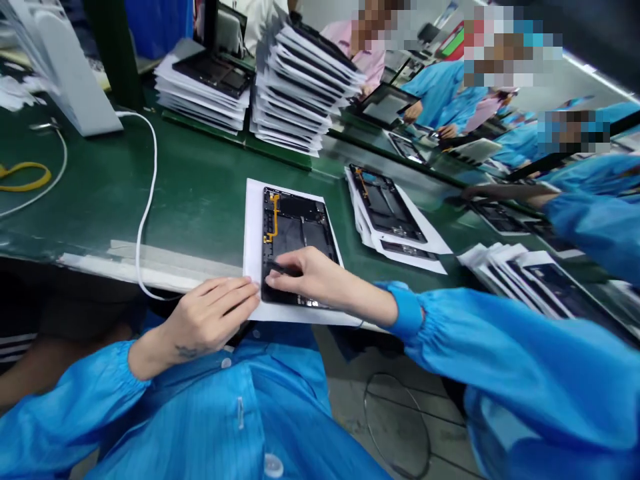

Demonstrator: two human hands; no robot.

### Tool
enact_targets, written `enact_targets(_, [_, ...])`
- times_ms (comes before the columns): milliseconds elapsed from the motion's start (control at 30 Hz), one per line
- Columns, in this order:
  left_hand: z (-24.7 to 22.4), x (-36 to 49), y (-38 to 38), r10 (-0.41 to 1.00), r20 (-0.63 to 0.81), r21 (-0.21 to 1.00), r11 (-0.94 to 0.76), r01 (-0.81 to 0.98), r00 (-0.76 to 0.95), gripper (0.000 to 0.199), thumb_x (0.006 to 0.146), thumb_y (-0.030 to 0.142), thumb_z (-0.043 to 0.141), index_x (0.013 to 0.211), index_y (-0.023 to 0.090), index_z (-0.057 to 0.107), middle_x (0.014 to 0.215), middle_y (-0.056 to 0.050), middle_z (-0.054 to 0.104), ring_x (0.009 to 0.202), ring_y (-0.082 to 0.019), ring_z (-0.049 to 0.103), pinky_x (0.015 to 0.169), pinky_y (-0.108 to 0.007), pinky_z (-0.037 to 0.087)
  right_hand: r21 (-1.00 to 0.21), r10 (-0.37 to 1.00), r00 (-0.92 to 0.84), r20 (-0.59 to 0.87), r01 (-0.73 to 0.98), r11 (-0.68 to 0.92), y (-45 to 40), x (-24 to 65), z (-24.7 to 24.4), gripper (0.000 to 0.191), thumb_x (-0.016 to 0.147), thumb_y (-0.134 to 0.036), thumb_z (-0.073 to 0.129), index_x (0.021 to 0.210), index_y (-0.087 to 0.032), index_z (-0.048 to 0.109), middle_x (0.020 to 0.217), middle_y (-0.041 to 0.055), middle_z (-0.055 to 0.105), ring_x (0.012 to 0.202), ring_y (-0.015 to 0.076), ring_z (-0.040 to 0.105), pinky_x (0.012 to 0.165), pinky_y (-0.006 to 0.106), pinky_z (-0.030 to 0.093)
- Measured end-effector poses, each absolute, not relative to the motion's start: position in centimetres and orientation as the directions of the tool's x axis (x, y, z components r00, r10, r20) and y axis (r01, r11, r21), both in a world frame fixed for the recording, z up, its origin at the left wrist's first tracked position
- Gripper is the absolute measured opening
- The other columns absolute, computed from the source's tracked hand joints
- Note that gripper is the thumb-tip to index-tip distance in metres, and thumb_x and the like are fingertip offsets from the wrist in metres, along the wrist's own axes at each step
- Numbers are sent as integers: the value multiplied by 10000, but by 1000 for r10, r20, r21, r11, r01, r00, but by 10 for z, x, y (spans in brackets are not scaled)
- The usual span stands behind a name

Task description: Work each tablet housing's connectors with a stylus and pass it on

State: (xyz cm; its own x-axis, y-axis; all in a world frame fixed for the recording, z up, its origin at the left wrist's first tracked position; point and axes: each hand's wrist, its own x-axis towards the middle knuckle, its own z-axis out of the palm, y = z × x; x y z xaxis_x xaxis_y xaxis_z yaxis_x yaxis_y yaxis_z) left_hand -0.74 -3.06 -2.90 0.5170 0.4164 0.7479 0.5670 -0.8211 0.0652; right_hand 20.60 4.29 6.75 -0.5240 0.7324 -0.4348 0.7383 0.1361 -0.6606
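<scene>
An opened tablet housing (287,243) lies on a white paper sheet (253,220) at the table's front edge. It is black inside, with an orange flex cable (275,220) along its upper left side. My left hand (217,312) has its fingers stretched out, resting on the sheet with the tips at the housing's lower left edge. Over the lower part of the housing, my right hand (315,277) pinches a slim black tool (286,269); its exact kind is unclear. That hand and wrist hide part of the housing's lower right.
More housings (390,203) lie on paper to the right, with another fanned stack (540,280) beyond. Tall paper-and-housing stacks (300,87) stand at the back. A white cable (154,153) hangs over the front edge. Co-workers in blue sleeves (590,220) work at right.
</scene>
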Motion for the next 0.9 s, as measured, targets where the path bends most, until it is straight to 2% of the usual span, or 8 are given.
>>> enact_targets(133, [-30, -13, -39, 466, 717, 97, -804, 587, 518, 187, 961, 154, 566, 1119, 115, 658, 1141, -135, 741, 1114, -247, 700, 967, -371, 548, -624, 776, -620, -118, 654, 428, 6, 235, 48, 118, 880, -181, 574, 888, -174, 691, 909, 58, 650, 859, 190, 530, 780, 329, 372])
enact_targets(200, [-29, -12, -42, 476, 700, 59, -782, 621, 533, 161, 952, 180, 612, 1098, 125, 653, 1117, -137, 740, 1105, -257, 700, 964, -382, 548, -459, 708, -690, 149, 586, 668, -11, 246, 31, 165, 931, -177, 559, 1034, -177, 687, 1019, 94, 674, 890, 213, 525, 779, 350, 368])
enact_targets(367, [-27, -6, -45, 476, 708, -10, -732, 681, 522, 209, 931, 20, 548, 1056, 148, 657, 1075, -118, 746, 1096, -232, 706, 954, -363, 562, -205, 562, -639, 525, 546, 812, -27, 241, -2, 181, 965, -324, 616, 1038, -161, 642, 979, 84, 688, 840, 214, 519, 702, 341, 349])
enact_targets(433, [-26, -5, -47, 543, 685, 93, -726, 681, 486, 223, 937, 28, 548, 1048, 171, 678, 1096, -103, 749, 1115, -222, 702, 975, -359, 560, -176, 535, -621, 574, 544, 820, -28, 234, -7, 111, 966, -268, 595, 972, -168, 641, 933, 70, 686, 808, 208, 504, 684, 343, 326])
enact_targets(567, [-12, -12, -51, 819, 466, 501, -557, 662, 336, 139, 969, 199, 577, 974, 213, 715, 1123, -81, 748, 1144, -225, 689, 1016, -371, 542, -193, 503, -597, 626, 506, 841, -26, 224, -11, 190, 932, -71, 490, 872, -182, 632, 866, 55, 663, 765, 200, 463, 665, 343, 294])
enact_targets(633, [5, -18, -48, 888, 369, 573, -449, 686, 274, 209, 1007, 316, 531, 988, 194, 701, 1071, -102, 748, 1054, -223, 716, 944, -360, 570, -209, 497, -566, 657, 497, 842, -24, 222, -10, 234, 909, -26, 464, 844, -184, 623, 837, 52, 646, 756, 202, 451, 660, 342, 290])
enact_targets(767, [43, -16, -24, 947, 171, 634, -316, 706, 271, 528, 1081, 475, 265, 1039, 140, 671, 721, -66, 713, 569, -149, 683, 568, -251, 555, -257, 507, -449, 736, 508, 822, -19, 214, -1, 248, 861, 16, 457, 823, -183, 600, 811, 45, 619, 737, 197, 444, 656, 334, 292])
enact_targets(900, [59, 7, 13, 941, -105, 834, -94, 544, 323, 773, 1031, 650, 147, 1081, 94, 681, 820, -130, 725, 717, -208, 707, 642, -304, 560, -284, 499, -330, 801, 524, 803, -15, 197, 12, 260, 819, 36, 448, 804, -190, 575, 802, 40, 609, 729, 196, 450, 651, 330, 300])
